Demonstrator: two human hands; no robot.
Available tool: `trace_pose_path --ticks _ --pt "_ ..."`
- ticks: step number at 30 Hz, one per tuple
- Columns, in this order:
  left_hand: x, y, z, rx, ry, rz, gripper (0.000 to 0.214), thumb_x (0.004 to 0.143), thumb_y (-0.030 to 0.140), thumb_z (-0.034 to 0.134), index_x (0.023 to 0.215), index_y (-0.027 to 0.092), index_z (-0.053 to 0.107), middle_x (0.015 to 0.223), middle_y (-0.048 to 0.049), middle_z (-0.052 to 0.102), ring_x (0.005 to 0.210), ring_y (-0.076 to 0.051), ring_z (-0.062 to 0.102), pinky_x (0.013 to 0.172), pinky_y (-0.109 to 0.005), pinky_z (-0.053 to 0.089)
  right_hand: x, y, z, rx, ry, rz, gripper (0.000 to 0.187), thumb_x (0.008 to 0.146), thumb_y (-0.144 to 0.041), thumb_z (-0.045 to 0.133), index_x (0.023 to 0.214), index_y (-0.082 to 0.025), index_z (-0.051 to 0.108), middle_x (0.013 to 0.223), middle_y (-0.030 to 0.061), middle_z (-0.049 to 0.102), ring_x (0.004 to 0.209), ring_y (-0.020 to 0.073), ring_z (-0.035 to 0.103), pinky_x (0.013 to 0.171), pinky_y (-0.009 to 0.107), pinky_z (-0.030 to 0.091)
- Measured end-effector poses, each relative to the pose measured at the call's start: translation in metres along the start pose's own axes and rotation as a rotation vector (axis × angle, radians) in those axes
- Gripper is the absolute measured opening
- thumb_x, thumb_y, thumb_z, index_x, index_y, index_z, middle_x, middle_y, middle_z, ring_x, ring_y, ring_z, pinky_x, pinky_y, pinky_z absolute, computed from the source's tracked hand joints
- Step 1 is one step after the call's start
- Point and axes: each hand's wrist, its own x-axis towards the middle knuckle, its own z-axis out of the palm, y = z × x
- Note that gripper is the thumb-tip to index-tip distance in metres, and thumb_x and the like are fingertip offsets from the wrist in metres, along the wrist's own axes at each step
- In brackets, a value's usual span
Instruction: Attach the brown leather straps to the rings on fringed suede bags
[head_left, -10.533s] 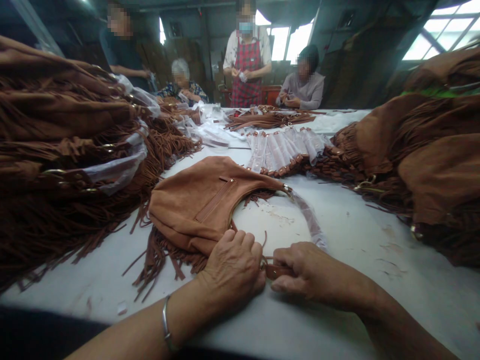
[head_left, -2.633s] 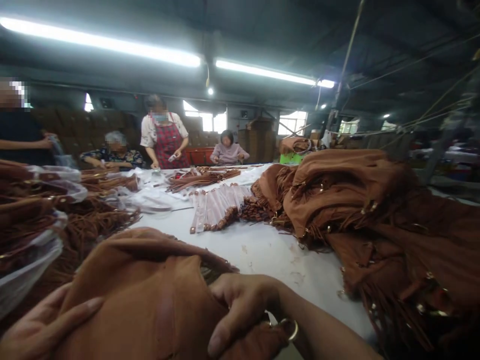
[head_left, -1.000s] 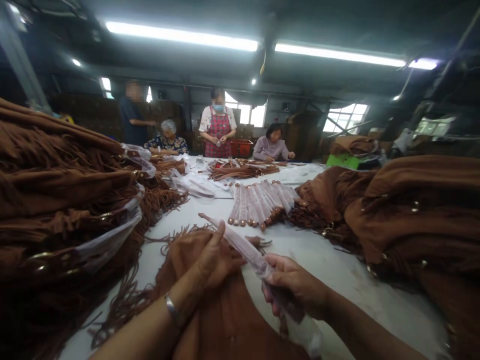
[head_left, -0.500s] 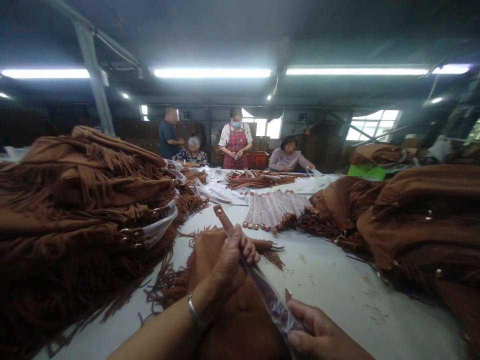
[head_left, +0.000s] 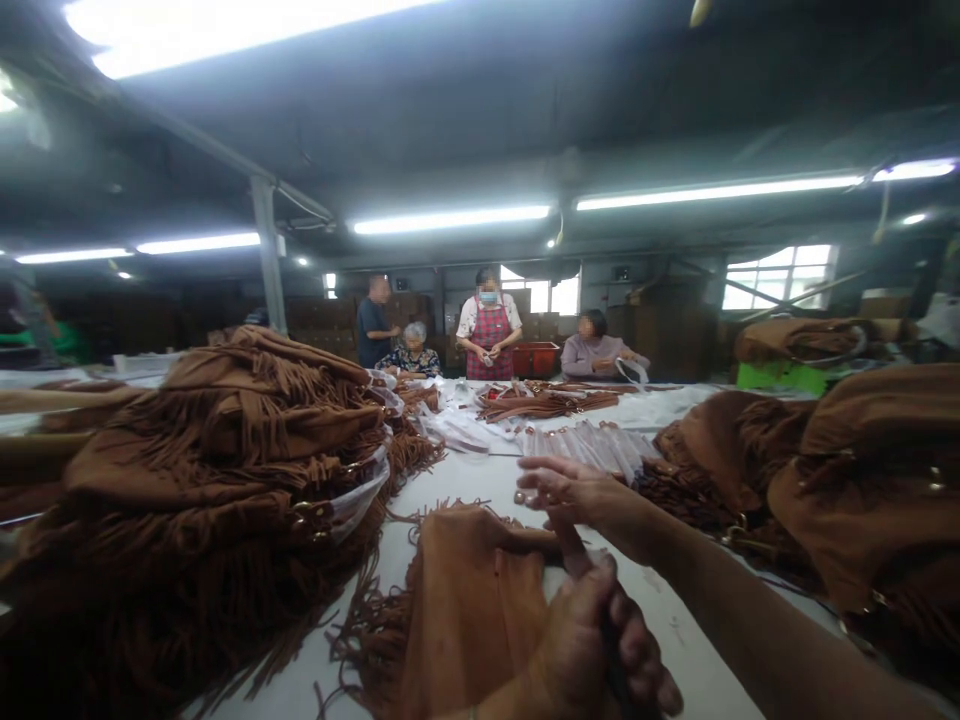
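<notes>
My left hand (head_left: 592, 640) is closed around a brown leather strap (head_left: 570, 545), whose upper part slants up out of the fist. Above it, my right hand (head_left: 581, 495) reaches across from the right with its fingers stretched out to the left. It is beside the strap's upper end, and whether its thumb touches the strap I cannot tell. A small shiny spot shows at its fingertips, too blurred to name. Under and left of my hands lies a brown fringed bag (head_left: 457, 600), flat on the white table (head_left: 457, 475).
A tall pile of fringed brown bags (head_left: 247, 430) stands at left, another bag pile (head_left: 885, 460) at right. Film-wrapped straps (head_left: 592, 450) lie beyond my hands. Loose brown straps (head_left: 555, 400) are farther back. Several people are across the table, one in a checked apron (head_left: 491, 340).
My right hand has left the strap's lower part and moved up and forward to its upper end. The left hand, still gripping the strap, is lower and farther right. The view has tilted upward.
</notes>
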Motion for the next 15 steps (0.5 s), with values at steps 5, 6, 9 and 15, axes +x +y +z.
trace_pose_path --ticks 5,6,9,15 --pt "0.002 0.006 -0.001 0.011 0.077 -0.036 0.063 0.041 0.059 0.073 0.049 0.019 0.025 0.029 0.0073 0.032 0.026 -0.006 0.029 0.033 -0.022 0.033 0.005 -0.004 0.017 -0.01 -0.143 0.06 0.03 0.068 -0.037 0.065 0.085 -0.014 0.056 0.072 0.0005 0.06 0.049 0.0092 0.055 0.048 0.021 0.042" --pt "0.001 0.01 -0.003 0.009 0.098 -0.025 0.061 0.043 0.056 0.073 0.049 0.019 0.025 0.03 0.0075 0.031 0.026 -0.005 0.028 0.033 -0.021 0.031 0.004 -0.002 0.018 -0.009 -0.144 0.052 0.03 0.068 -0.036 0.065 0.085 -0.014 0.056 0.07 -0.0003 0.059 0.049 0.0095 0.055 0.048 0.021 0.041" --pt "-0.004 0.015 -0.004 0.006 0.124 0.013 0.051 0.054 0.048 0.07 0.053 0.019 0.028 0.033 0.0084 0.031 0.028 -0.005 0.026 0.033 -0.02 0.028 0.0 0.002 0.017 0.005 -0.086 0.043 0.033 0.073 -0.033 0.062 0.097 -0.013 0.053 0.07 0.0008 0.061 0.056 0.0117 0.057 0.055 0.024 0.044" --pt "-0.01 0.014 0.0 0.064 0.112 0.13 0.039 0.067 0.041 0.064 0.06 0.019 0.032 0.038 0.0099 0.03 0.032 -0.003 0.025 0.038 -0.019 0.028 -0.02 0.013 0.006 0.02 -0.071 0.025 0.037 0.078 -0.035 0.061 0.107 -0.012 0.057 0.093 0.0065 0.064 0.08 0.0145 0.057 0.07 0.024 0.043"
